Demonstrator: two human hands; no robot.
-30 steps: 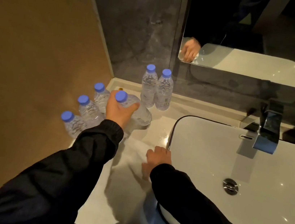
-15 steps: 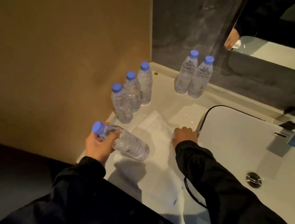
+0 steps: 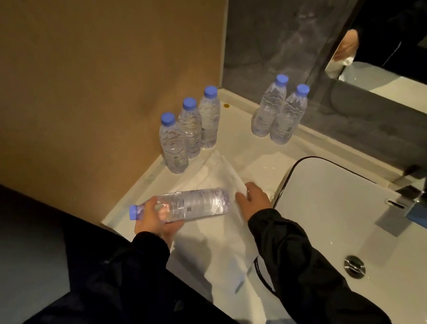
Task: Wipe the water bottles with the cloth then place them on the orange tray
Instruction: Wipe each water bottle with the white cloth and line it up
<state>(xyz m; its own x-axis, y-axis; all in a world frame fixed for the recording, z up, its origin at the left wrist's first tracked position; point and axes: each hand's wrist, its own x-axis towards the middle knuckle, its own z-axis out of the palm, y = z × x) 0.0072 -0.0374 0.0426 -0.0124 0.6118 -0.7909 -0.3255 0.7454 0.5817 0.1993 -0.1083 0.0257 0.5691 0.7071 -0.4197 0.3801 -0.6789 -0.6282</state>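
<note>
Now water bottle lying sideways over cloth, gripped at neck end by left hand, likely angled for wiping. Clear, blue cap, full. Right hand just past bottle's base, pinching cloth fold. Five more bottles upright beyond. Orange tray unseen.

Clear plastic bottle, soft white cloth, glossy basin.
</note>
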